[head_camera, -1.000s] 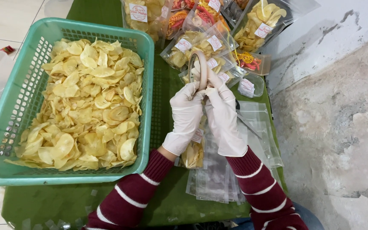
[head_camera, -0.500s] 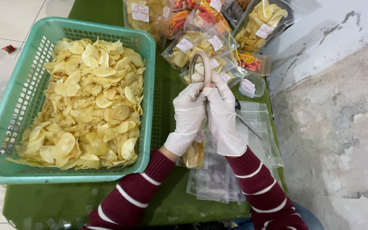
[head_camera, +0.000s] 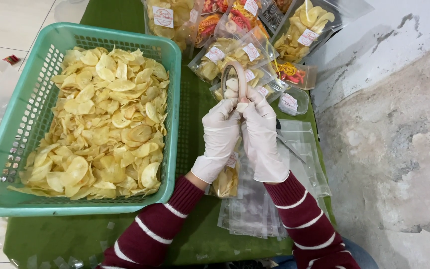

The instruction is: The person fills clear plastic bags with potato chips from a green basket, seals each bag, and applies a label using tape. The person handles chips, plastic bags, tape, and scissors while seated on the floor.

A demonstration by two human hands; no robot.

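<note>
My left hand (head_camera: 220, 137) and my right hand (head_camera: 264, 137), both in white gloves, meet fingertip to fingertip at the bottom of a thin beige tape roll (head_camera: 233, 75). They hold it upright above the table. Under my left wrist lies a small clear bag of yellow chips (head_camera: 225, 182), partly hidden by the arm. A stack of flat clear bags (head_camera: 255, 214) lies beneath my right forearm on the green table cover (head_camera: 195, 234).
A teal plastic basket (head_camera: 172, 65) heaped with yellow chips (head_camera: 100, 119) fills the left side. Several sealed bags of snacks (head_camera: 225, 52) with white labels crowd the far edge. A small lidded tub (head_camera: 292, 102) stands right of the hands. Rough grey floor lies to the right.
</note>
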